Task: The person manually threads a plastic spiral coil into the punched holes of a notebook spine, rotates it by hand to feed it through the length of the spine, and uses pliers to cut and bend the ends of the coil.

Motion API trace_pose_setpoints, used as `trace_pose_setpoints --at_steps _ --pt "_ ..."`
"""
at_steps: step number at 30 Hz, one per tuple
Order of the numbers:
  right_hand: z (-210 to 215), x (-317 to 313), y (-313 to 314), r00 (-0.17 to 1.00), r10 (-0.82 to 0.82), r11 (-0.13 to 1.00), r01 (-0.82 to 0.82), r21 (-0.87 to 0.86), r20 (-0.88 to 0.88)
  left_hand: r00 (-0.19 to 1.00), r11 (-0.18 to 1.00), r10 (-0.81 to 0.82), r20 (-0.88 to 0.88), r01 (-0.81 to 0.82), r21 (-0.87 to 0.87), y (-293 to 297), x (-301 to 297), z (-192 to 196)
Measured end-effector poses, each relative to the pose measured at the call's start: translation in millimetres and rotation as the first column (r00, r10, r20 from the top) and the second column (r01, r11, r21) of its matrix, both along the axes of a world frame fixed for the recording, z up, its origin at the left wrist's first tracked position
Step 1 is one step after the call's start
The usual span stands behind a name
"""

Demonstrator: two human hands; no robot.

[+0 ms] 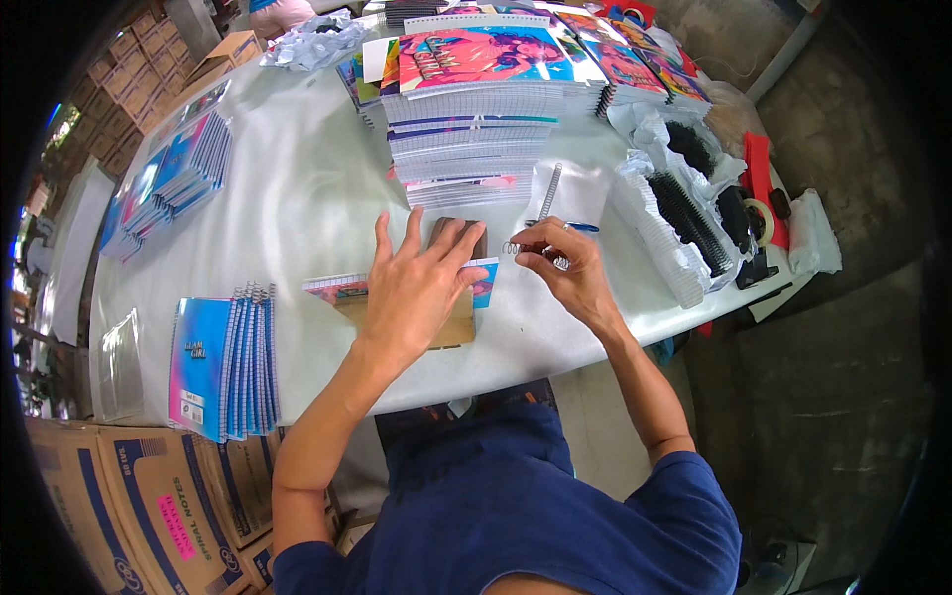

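My left hand lies spread over a thin notebook with a colourful cover, its thumb and fingers on both sides, holding it against a wooden block. A dark brown block shows under its fingertips. Just to the right, my right hand pinches a dark wire spiral coil, whose end points toward the notebook's edge. Part of that coil is hidden in the palm. Another straight spiral coil rests on the table beyond, near a blue pen.
A tall stack of unbound notebooks stands ahead. Bound notebooks lie in piles at left and near left. At right, a paper-lined tray holds black coils, beside a tape roll. Cartons sit below the table's left edge.
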State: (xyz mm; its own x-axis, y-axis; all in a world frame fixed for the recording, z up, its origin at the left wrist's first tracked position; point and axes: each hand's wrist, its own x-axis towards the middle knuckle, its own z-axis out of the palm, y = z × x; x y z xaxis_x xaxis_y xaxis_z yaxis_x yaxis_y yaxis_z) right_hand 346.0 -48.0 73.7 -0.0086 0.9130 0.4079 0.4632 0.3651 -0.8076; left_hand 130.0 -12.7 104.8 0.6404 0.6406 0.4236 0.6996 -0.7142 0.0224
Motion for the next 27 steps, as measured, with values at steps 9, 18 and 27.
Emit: trace_pose_setpoints --at_steps 9,18,27 --pt "27 -4 0 0.997 0.064 0.997 -0.063 -0.036 0.038 0.999 0.997 -0.019 0.033 0.022 -0.076 -1 -1 -1" --pt "29 -5 1 0.971 0.205 0.974 -0.215 -0.070 -0.125 0.999 0.996 -0.012 0.037 0.015 -0.083 -1 -1 -4" --pt "37 -1 0 0.945 0.303 0.952 -0.306 0.002 0.125 0.997 0.997 -0.032 0.068 0.037 -0.072 -5 -4 -4"
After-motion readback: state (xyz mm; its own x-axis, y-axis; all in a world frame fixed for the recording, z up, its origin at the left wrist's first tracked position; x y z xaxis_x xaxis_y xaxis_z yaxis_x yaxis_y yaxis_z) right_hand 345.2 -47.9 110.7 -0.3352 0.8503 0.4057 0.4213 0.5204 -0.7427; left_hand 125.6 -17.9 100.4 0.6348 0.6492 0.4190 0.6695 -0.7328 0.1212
